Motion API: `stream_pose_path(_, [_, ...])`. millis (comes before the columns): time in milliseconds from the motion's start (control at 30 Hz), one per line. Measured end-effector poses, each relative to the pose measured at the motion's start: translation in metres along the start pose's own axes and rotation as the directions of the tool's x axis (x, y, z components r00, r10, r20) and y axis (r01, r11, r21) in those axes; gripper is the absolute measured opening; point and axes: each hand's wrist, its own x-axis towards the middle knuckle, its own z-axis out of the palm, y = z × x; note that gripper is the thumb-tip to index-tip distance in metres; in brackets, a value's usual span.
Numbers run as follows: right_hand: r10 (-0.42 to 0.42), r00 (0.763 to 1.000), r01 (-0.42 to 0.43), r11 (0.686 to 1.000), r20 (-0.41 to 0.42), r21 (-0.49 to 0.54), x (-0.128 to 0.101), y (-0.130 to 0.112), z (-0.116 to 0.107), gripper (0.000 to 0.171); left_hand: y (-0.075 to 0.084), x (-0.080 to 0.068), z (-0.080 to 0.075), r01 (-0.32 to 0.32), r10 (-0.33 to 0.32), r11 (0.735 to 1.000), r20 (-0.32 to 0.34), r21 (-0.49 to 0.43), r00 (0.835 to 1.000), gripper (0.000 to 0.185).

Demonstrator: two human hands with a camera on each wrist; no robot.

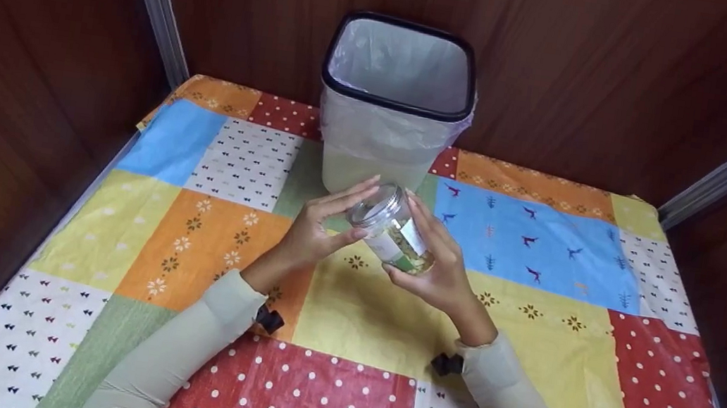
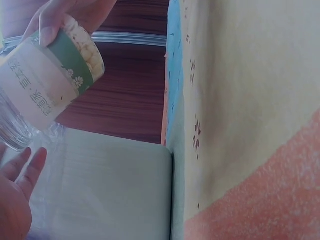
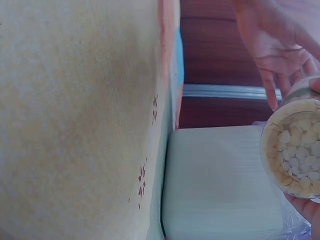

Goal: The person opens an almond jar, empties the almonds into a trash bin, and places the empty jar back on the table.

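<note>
A clear jar (image 1: 392, 242) with a white and green label tilts in the air, its clear, ribbed end pointing up and left. My right hand (image 1: 443, 268) grips the jar's body from the right. Beside the ribbed end, my left hand (image 1: 316, 227) is spread with fingers extended; in the left wrist view, its fingertips (image 2: 36, 165) come close to the jar, and contact is unclear. Small, pale, flat pieces show through the base of the jar (image 3: 302, 150) in the right wrist view. Whether a lid covers the ribbed end is hard to tell.
Just beyond the hands stands a pale bin (image 1: 379, 142) with a black rim and a translucent liner. A patchwork cloth (image 1: 376, 312) covers the table. Dark wooden panels (image 1: 581, 71) rise behind and on both sides.
</note>
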Motion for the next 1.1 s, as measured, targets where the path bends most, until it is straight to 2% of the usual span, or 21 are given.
stream_pose_path(133, [0.01, 1.0, -0.01, 1.0, 0.001, 0.006, 0.0, -0.001, 0.0, 0.101, -0.016, -0.003, -0.001, -0.028, 0.028, 1.0, 0.035, 0.012, 0.999, 0.054])
stream_pose_path(333, [0.001, 1.0, -0.001, 1.0, 0.003, 0.01, 0.0, 0.0, 0.0, 0.101, -0.019, -0.003, -0.001, -0.043, 0.042, 0.999, 0.054, 0.015, 0.998, 0.049])
stream_pose_path(467, [0.006, 1.0, -0.006, 1.0, -0.002, 0.012, 0.0, -0.002, 0.0, 0.102, -0.012, -0.003, 0.0, -0.026, 0.026, 1.0, 0.041, 0.003, 0.999, 0.049])
stream_pose_path(700, [0.002, 1.0, -0.002, 1.0, -0.009, 0.022, 0.002, -0.005, 0.0, 0.099, 0.016, 0.003, -0.002, -0.013, 0.016, 0.997, 0.039, -0.072, 0.999, 0.045])
stream_pose_path(1100, [0.008, 1.0, -0.008, 1.0, 0.0, 0.002, -0.001, -0.001, 0.001, 0.1, 0.019, 0.003, -0.001, -0.007, 0.008, 0.999, 0.028, -0.038, 1.0, 0.046])
